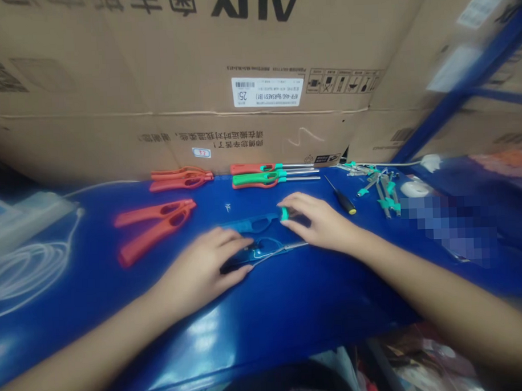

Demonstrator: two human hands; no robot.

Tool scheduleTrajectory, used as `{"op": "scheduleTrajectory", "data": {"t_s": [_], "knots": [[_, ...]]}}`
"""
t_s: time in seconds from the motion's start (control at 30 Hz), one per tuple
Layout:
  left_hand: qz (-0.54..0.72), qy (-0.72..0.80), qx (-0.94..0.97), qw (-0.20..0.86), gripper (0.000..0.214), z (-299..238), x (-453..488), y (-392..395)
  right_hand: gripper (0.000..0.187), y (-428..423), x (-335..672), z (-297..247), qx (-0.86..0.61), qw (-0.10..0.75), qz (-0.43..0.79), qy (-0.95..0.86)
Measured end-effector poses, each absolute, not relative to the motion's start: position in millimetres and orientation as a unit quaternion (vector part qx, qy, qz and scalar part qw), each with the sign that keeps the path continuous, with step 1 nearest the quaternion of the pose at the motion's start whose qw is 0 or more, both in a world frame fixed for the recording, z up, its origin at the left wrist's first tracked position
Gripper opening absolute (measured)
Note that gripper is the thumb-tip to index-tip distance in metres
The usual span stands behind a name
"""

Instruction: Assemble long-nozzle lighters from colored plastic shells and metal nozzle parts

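Note:
My right hand (315, 222) pinches a small teal collar (284, 213) between thumb and fingertips, at the end of a translucent blue lighter casing half (257, 224). What lies behind the collar is hidden by the fingers. My left hand (203, 263) curls its thumb and fingers round a second blue lighter casing (265, 248), nearer to me, with its handle end hidden under the palm. A thin metal rod (284, 249) runs along that casing's near side toward the right. Both casings lie on the blue tabletop (265, 315).
Red lighter handles (155, 233) lie at left, with more behind (181, 179). Lighters with metal tubes (277, 176) rest against the cardboard box (167, 79). A screwdriver (342, 198) and several teal-collared metal tubes (385, 191) are at right; a coiled white cable (36, 272) lies far left.

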State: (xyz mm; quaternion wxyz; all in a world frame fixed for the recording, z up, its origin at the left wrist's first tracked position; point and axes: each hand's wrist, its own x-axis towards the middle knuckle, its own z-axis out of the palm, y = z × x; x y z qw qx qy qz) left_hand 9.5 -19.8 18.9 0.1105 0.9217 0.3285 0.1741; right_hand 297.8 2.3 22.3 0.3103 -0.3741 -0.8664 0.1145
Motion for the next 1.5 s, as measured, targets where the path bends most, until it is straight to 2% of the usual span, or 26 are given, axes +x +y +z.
{"op": "scheduleTrajectory", "data": {"t_s": [0.23, 0.5, 0.63, 0.8, 0.9, 1.0, 1.1, 1.23, 1.33, 1.5], "knots": [[0.176, 0.323, 0.923, 0.108, 0.036, 19.8, 9.3, -19.7, 0.018, 1.2, 297.4, 29.2, -0.375, 0.369, 0.124, -0.841], [0.177, 0.316, 0.927, 0.100, 0.037, 18.5, 7.4, -19.5, 0.008, 3.5, 301.0, 30.8, -0.366, 0.338, 0.112, -0.860], [0.170, 0.321, 0.926, 0.103, 0.039, 16.9, 6.8, -18.5, 0.024, 5.8, 302.6, 30.3, -0.368, 0.290, 0.071, -0.880], [0.165, 0.321, 0.927, 0.103, 0.039, 15.8, 7.0, -16.8, 0.020, 6.0, 303.2, 30.4, -0.381, 0.304, 0.084, -0.869], [0.165, 0.319, 0.928, 0.099, 0.039, 15.9, 7.3, -16.5, 0.021, 5.2, 298.6, 30.4, -0.402, 0.357, 0.170, -0.826], [0.167, 0.314, 0.930, 0.095, 0.038, 17.4, 7.6, -17.2, 0.024, 5.1, 293.9, 29.2, -0.442, 0.396, 0.345, -0.727], [0.167, 0.312, 0.930, 0.096, 0.037, 20.0, 8.0, -18.7, 0.029, 5.1, 293.5, 30.0, -0.450, 0.380, 0.447, -0.673], [0.165, 0.306, 0.932, 0.101, 0.034, 22.1, 8.9, -20.9, 0.026, 1.9, 297.2, 35.7, -0.453, 0.325, 0.475, -0.681], [0.168, 0.307, 0.931, 0.103, 0.031, 21.4, 9.4, -21.8, 0.019, -1.4, 300.5, 39.5, -0.458, 0.288, 0.418, -0.730], [0.172, 0.312, 0.928, 0.111, 0.029, 21.4, 9.7, -22.3, 0.004, -1.1, 308.4, 41.1, -0.456, 0.153, 0.178, -0.859]]}}
